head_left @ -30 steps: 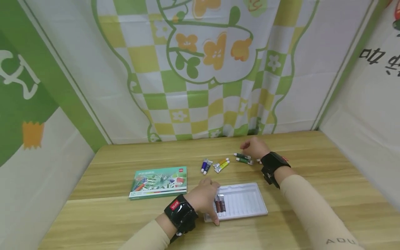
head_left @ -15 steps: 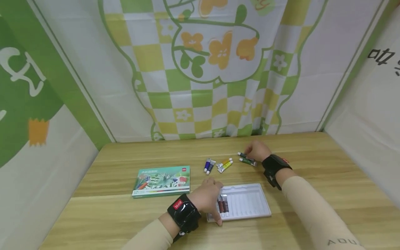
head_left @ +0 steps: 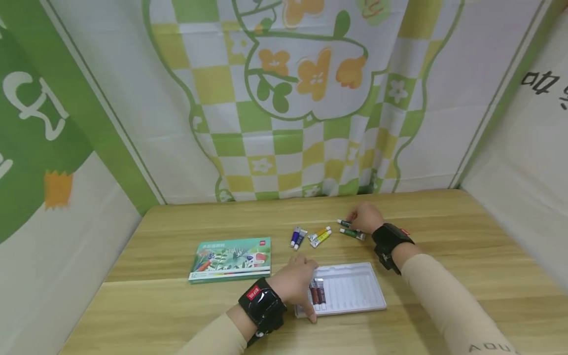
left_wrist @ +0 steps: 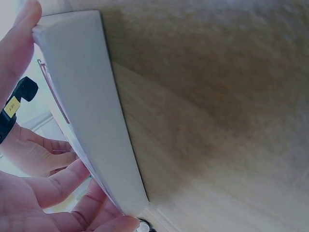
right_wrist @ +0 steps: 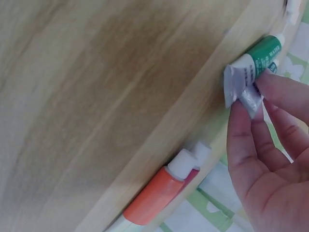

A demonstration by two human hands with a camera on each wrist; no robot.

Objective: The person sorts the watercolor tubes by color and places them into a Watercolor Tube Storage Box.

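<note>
My left hand spans the left end of a white plastic tray, gripping it with the thumb at the near edge and fingertips at the far edge. Brown paint tubes lie in the tray's left slots; the hand partly hides that end. Farther back, my right hand pinches the foil end of a dark green paint tube between thumb and fingers. A brighter green paint tube lies right beside it on the table. An orange paint tube and a red one show in the right wrist view.
Left of the tray lies a teal illustrated box. Behind the tray are a yellow tube with an ochre one, and a blue tube with a darker one. A patterned curtain hangs at the table's back edge.
My right hand has come down onto the dark green tube and now pinches its end. My left hand stays on the tray. The head view has shifted slightly.
</note>
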